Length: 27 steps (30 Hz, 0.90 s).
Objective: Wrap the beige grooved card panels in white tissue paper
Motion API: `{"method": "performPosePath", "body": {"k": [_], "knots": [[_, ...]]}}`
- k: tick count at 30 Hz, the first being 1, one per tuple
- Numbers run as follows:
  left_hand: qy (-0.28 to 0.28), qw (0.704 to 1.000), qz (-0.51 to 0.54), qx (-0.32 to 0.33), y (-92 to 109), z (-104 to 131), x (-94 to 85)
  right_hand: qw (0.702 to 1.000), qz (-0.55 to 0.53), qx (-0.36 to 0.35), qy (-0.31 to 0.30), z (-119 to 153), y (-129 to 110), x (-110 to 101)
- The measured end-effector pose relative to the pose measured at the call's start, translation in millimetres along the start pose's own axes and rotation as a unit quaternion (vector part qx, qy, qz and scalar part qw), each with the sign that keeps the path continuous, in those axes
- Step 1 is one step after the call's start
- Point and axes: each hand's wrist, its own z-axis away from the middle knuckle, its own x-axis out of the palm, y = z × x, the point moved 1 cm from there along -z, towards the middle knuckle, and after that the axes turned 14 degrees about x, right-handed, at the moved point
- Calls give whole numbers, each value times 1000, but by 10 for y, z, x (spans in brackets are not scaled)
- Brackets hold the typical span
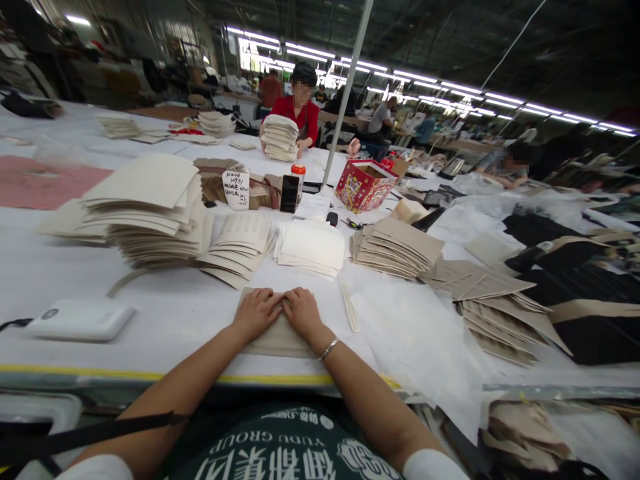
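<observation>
A beige fabric panel (277, 340) lies flat on the white table in front of me. My left hand (257, 312) rests on its upper left part, fingers stretched out and pointing inward. My right hand (303, 312), with a silver bracelet at the wrist, presses on the upper right part. The fingertips of both hands nearly meet over the panel's far edge. Just beyond them sits a stack of white sheets (310, 248). A narrow pale strip (350, 308) lies to the right of my right hand.
Stacks of beige panels stand at left (150, 207), centre-left (240, 243) and right (397, 247). A white power bank (80, 320) lies at left. Farther back are a phone (289, 193), a red box (365, 185) and a pole (345, 100). A person in red (310, 123) handles a stack opposite.
</observation>
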Motion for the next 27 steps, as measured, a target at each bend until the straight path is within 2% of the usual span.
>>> {"method": "performPosePath", "body": {"k": [4, 8, 13, 18, 22, 24, 27], "knots": [[-42, 999, -18, 29, -14, -38, -66, 1000, 12, -22, -18, -35, 60, -18], [-84, 995, -42, 26, -86, -38, -149, 998, 38, -35, -28, -30, 279, -92], [-83, 994, -73, -2, -116, 42, -179, 995, 85, -40, -16, 127, 562, -201], [-56, 994, -89, -36, -33, 74, -121, 985, 171, -37, 4, 545, 471, -191], [-14, 996, -68, -55, -32, 106, -63, 980, 191, -64, 5, 844, 350, -215], [0, 997, -56, -58, -63, 134, -32, 980, 191, -54, 2, 852, 339, -230], [-5, 998, -45, -51, -131, 196, -6, 980, 197, -13, 10, 683, 359, -219]]}}
